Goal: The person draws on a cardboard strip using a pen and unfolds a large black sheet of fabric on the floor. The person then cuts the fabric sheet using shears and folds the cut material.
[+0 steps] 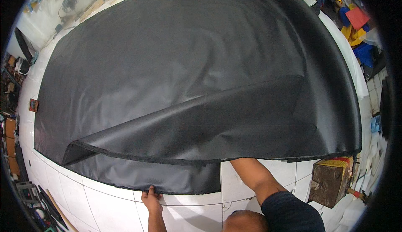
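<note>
One wide fisheye view, worn on the person's head, looks steeply down and forward from the lower edge of the frame, far enough back to span nearly all the black sheet (180, 56); tile lines on the white floor (184, 215) bend toward its rounded, dark rim.

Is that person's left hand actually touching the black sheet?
Touching. The head view shows the left hand at the near edge of the black sheet, its thumb lying over the edge on the sheet's surface.

Plain black sheet (167, 56), white tiled floor (109, 207)
</note>
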Motion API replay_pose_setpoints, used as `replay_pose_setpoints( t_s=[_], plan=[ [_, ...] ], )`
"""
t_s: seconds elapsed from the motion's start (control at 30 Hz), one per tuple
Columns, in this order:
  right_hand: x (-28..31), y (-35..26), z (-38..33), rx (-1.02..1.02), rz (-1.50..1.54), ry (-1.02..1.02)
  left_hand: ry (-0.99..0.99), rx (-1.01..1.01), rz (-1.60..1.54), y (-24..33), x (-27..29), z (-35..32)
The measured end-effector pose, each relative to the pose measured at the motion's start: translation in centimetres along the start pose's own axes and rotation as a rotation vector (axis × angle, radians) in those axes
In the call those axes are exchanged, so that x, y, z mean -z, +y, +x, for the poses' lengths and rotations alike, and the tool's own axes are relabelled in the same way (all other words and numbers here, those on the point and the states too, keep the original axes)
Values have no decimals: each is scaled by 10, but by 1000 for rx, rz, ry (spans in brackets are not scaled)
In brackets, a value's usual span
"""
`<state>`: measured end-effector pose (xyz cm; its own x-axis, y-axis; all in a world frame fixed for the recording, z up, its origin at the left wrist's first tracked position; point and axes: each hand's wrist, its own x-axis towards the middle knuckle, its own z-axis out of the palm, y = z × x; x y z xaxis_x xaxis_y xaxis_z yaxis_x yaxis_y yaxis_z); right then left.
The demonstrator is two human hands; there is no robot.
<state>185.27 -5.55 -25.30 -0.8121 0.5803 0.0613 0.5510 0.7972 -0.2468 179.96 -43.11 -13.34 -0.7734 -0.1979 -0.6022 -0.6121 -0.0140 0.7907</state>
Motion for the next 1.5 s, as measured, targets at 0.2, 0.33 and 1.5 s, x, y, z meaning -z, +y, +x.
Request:
replay_pose_setpoints(
  t_s=[0.2, 0.33, 1.5],
  plan=[
    [4, -2, 1, 7, 14, 8, -68, 3, 70, 7, 1, 0],
    [6, 1, -7, 6, 21, 10, -40, -5, 83, 4, 1, -4],
    [100, 128, -277, -1026, 649, 201, -55, -30, -29, 13, 68, 82]
  ],
)
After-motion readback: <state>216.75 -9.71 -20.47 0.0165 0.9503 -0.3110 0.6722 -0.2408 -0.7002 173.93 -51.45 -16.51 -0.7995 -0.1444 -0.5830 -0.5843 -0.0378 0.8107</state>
